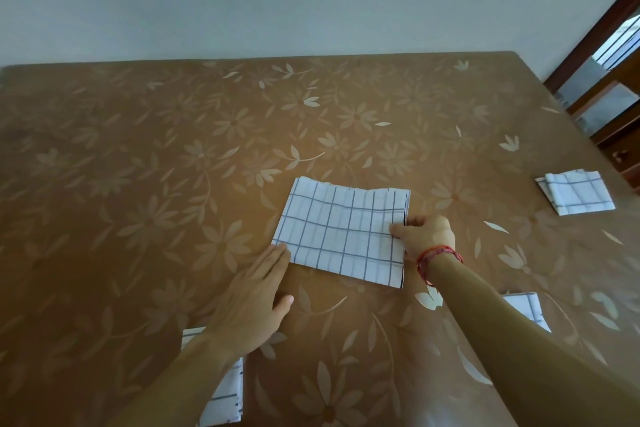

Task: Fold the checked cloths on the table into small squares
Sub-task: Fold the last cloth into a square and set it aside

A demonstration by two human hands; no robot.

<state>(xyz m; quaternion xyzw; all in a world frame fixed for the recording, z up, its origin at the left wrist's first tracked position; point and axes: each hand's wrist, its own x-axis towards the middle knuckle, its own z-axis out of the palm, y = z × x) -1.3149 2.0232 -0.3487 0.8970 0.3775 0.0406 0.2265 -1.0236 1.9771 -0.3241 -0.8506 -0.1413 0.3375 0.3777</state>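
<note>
Brown, flower-printed covering is spread over the tabletop (173,166), and all the cloths are laid on it. At the near left a striped-and-checked cloth (225,392) is seen, half hidden under the left forearm. The left hand (256,291) is held flat with straight fingers; its fingertips touch the near-left corner of the central cloth (343,236) and nothing is gripped. That central cloth, a checked rectangle that appears already folded, lies flat in the middle of the tabletop, its far edge slightly wavy. Its right edge is pinched by the right hand (424,236), thumb on top and fingers curled at the edge; a red thread band (438,258) is worn on that wrist. Beyond the right forearm another checked piece (526,308) is partly covered, and well apart at the far right a folded square (576,196) is set near the tabletop's edge.

Several slips can be expected if the right edge is carried across. Only the upper layer may be caught in the pinch, so the layers would part. With one corner alone held down, the cloth could be dragged over the smooth covering. The wavy far edge could be trapped, so the edges would not line up and the square would come out crooked.
</note>
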